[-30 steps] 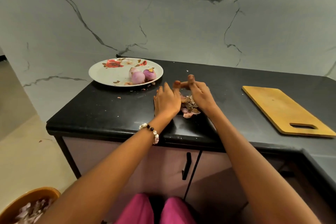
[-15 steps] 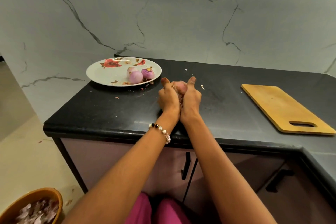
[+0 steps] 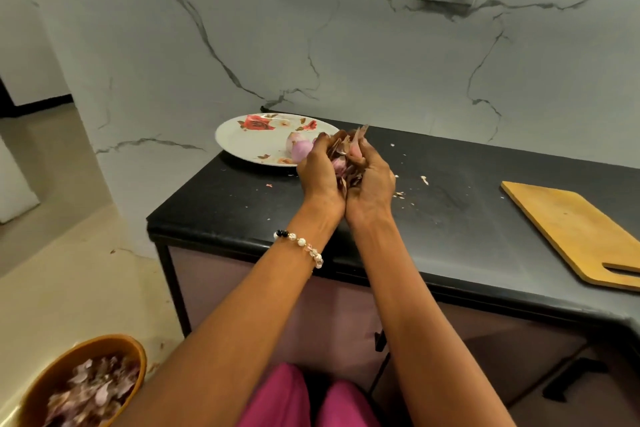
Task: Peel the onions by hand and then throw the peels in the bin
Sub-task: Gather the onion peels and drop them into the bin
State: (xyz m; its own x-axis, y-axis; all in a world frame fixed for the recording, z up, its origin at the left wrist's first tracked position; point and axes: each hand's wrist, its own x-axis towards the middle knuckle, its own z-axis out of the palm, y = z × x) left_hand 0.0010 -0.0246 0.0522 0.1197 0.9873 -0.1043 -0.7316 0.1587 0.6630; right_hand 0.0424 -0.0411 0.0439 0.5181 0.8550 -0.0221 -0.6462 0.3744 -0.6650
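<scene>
My left hand and my right hand are pressed together above the black counter, cupped round a bunch of pink and brown onion peels. Peel tips stick up between the fingers. Behind the hands a white flowered plate holds peeled purple onions, partly hidden by my left hand. A brown bin on the floor at lower left is filled with peels.
A wooden cutting board lies on the counter at the right. Small peel scraps dot the counter near the hands. Cabinet doors with black handles sit below. The marble wall has sockets; open floor lies to the left.
My hands swept the peels on the counter together, closed round them and lifted them off the surface. The view has swung left and down, showing more of the bin.
</scene>
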